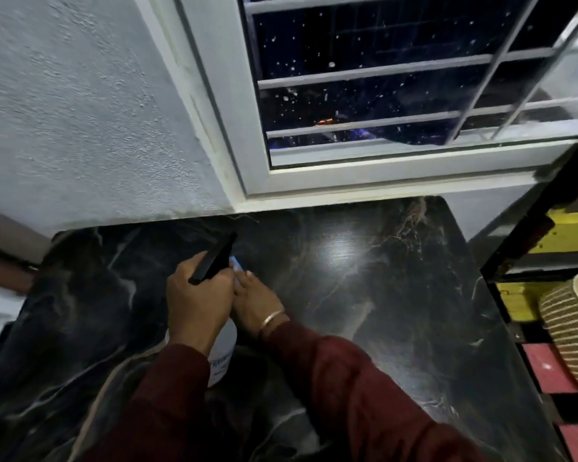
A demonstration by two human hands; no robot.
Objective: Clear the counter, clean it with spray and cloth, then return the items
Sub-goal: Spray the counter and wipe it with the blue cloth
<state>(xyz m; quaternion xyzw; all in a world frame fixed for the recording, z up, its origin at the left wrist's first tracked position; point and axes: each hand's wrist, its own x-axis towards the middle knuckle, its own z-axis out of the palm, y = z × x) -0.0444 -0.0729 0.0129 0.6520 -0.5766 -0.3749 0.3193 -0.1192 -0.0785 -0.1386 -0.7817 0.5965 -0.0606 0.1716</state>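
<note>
Glossy marbled counter [364, 295]; left hand [197, 301] grips spray bottle [222, 355].

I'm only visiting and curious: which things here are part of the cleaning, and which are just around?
Part of the job:
spray bottle, gripped by the left hand
right hand at its nozzle
black marble counter

Just around:
barred window
striped basket

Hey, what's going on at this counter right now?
A person in dark red sleeves holds a white spray bottle over the black marble counter. The left hand grips the bottle's top around its black trigger head, while the right hand touches the nozzle end, where something blue shows. The visible counter holds nothing else, and no cloth is in view. A barred window sits behind.
</note>
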